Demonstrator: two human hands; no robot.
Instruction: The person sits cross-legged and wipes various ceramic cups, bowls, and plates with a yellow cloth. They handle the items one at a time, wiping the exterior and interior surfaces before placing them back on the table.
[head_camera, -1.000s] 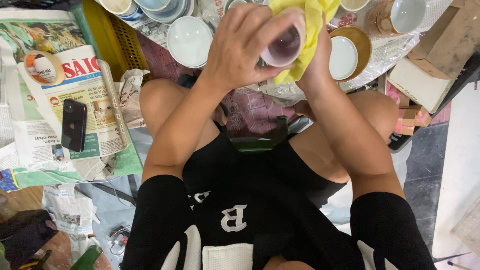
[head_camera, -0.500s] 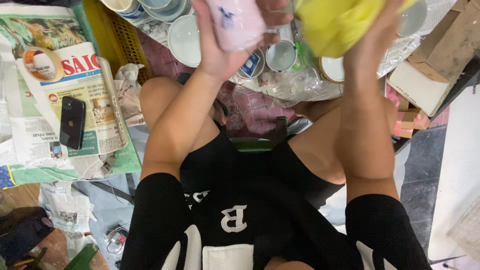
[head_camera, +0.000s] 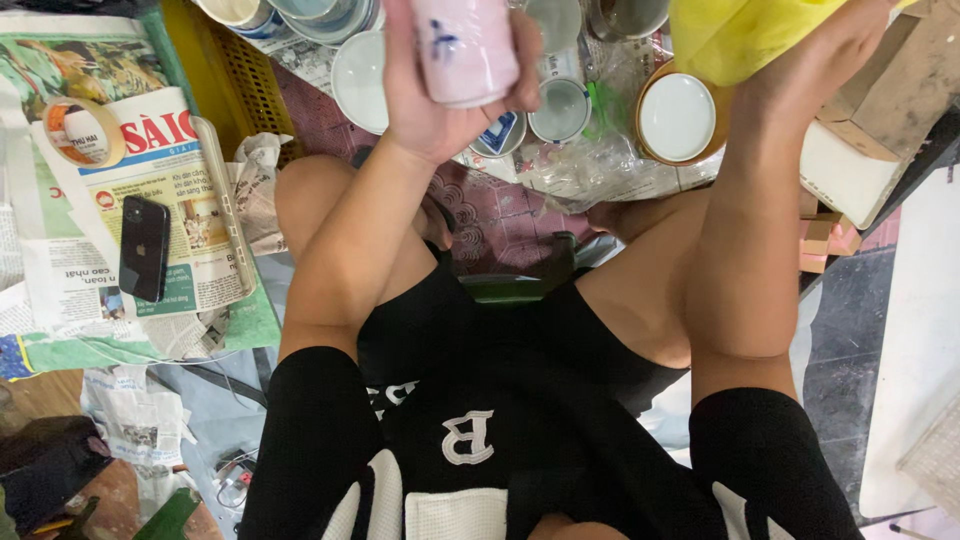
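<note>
Left hand (head_camera: 440, 95), fingers clamped round a smooth pink-glazed cup (head_camera: 465, 45) (small blue mark), held up at far centre. Right hand (head_camera: 820, 60) gripping a soft yellow cloth (head_camera: 735, 35), just right. Round white bowls (head_camera: 360, 65) crowded beneath; little open room.

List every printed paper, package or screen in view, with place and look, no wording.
Newspaper: left on the floor, flat, white with red heading and colour photos.
Phone: lying on the newspaper, black, screen side hidden.
Cardboard box: right edge, brown with a white side.
Tape roll: on the newspaper, tan ring.
</note>
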